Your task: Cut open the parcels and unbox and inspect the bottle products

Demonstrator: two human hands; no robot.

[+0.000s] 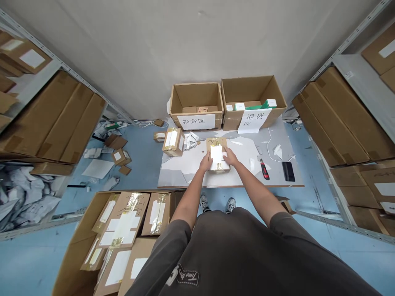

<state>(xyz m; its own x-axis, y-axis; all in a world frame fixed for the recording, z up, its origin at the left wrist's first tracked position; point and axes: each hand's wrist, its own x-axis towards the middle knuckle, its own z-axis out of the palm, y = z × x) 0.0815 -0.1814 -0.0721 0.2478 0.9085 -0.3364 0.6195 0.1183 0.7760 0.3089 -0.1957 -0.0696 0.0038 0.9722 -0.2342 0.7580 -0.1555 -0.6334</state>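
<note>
Carton, small, one (217,155): located near the front edge of the bench (169,177), between the person's hands; label and tape across the top, apparently sealed. Whether its base rests on the bench or is slightly raised cannot be told.

Progress, by judgement: handling of this carton looks barely begun, as no open flap shows. Seemingly done: the left open box (196,95) contains a small brown packet; the right open box (247,91), several white and green packages. Seemingly left: a second carton (173,142), also closed, at the bench's left end, and many taped parcels (123,222) in the large box (74,246) at the person's left.

Grip, two-handed: left hand (206,161) against the carton's left side, right hand (230,157) against its right; both part-curled, parted by the carton's width, holding it between them.

Utility knife (264,169), red and black: lies on the bench, apart from both hands, beyond the right forearm.
</note>
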